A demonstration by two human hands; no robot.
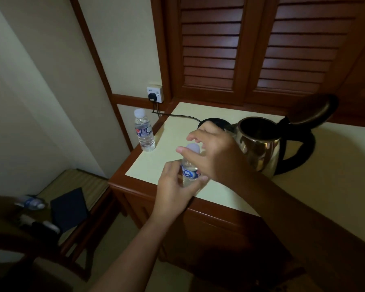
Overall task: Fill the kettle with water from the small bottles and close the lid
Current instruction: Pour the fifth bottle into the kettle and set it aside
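A small water bottle (190,173) with a blue label stands near the counter's front edge. My left hand (175,186) grips its body. My right hand (215,152) reaches over from the right, thumb and fingers curled round the bottle's white cap (193,146). Right of the hands stands the steel kettle (259,148) with a black handle. Its lid (316,110) is swung up and open, and the inside looks dark. A second capped bottle (144,131) stands at the counter's far left corner.
The kettle's black base (214,122) lies behind my right hand, with its cord (181,116) running to a wall socket (155,94). Louvred wooden doors (211,49) rise behind the cream counter (325,165). On a lower rack to the left lie another bottle (32,203) and a dark folder (69,209).
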